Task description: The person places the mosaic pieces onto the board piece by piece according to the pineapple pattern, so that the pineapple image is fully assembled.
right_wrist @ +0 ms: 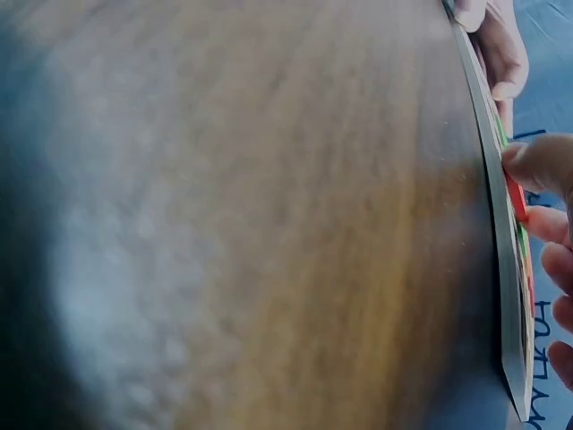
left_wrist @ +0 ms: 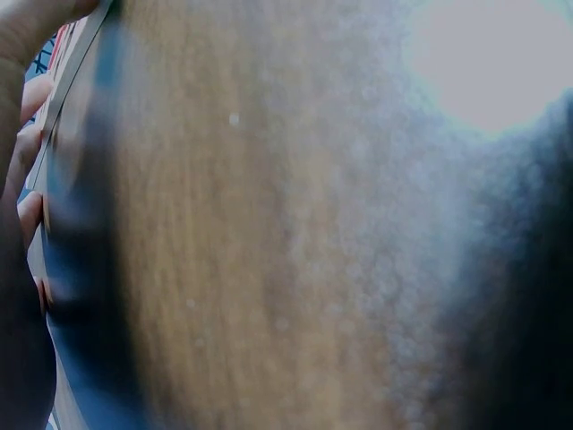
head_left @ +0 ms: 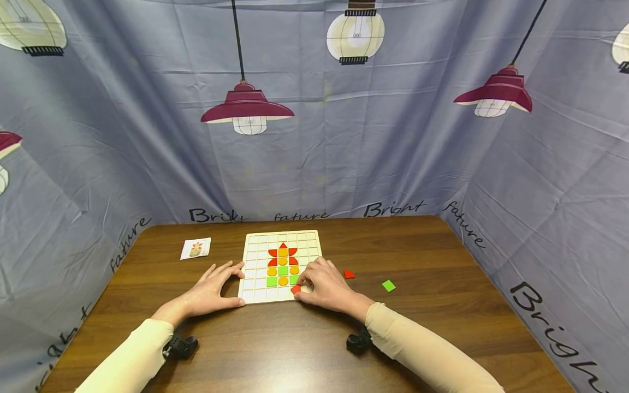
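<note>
A pale square grid board (head_left: 254,262) lies on the table, bearing a pattern of red, yellow and green flat tiles. My right hand (head_left: 324,284) pinches a red tile (head_left: 296,289) between thumb and finger over the board's lower right part. In the right wrist view that red tile (right_wrist: 517,195) is held at the board's edge (right_wrist: 497,197). On the left side, my left hand (head_left: 211,289) rests with spread fingers, its thumb and fingertips touching the board's left edge. The left wrist view catches only part of that hand (left_wrist: 27,152) beside the board.
A small card (head_left: 195,248) printed with a similar tile pattern lies left of the board. To the right are a loose red quarter-round tile (head_left: 349,274) and a loose green square tile (head_left: 389,285). A printed curtain (head_left: 304,164) stands behind the wooden table (head_left: 275,349).
</note>
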`<action>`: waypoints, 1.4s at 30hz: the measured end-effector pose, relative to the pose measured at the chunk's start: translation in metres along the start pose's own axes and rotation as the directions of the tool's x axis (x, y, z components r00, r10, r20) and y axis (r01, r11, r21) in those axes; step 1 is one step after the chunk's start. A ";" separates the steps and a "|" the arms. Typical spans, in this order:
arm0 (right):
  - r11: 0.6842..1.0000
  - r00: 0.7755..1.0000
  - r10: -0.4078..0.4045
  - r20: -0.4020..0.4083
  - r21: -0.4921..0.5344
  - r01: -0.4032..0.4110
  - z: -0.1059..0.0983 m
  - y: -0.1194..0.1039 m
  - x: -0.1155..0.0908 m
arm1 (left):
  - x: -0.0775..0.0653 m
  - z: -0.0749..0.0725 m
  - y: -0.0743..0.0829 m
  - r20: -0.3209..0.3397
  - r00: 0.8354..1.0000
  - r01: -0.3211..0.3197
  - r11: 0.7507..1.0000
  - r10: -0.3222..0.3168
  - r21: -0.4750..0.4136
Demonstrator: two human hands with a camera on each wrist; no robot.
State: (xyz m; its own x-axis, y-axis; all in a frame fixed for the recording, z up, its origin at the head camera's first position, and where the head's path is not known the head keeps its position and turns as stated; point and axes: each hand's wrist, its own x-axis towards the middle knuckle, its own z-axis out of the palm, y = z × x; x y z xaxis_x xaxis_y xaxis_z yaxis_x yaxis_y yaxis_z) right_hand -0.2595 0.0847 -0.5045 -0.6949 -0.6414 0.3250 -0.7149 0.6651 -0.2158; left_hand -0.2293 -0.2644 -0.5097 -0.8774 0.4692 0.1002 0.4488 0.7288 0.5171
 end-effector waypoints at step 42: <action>0.988 0.992 0.124 -0.034 0.100 -0.120 -0.032 0.042 -0.018 | -0.001 -0.001 0.003 0.002 1.000 -0.007 1.000 0.007 0.000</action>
State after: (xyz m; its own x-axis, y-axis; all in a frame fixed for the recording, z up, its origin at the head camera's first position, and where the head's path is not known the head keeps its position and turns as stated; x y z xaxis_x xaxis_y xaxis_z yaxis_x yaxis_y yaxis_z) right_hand -0.2746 0.1359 -0.4899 -0.7750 -0.5410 0.3266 -0.6306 0.6957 -0.3441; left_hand -0.2277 -0.2634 -0.5073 -0.8741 0.4749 0.1023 0.4547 0.7258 0.5162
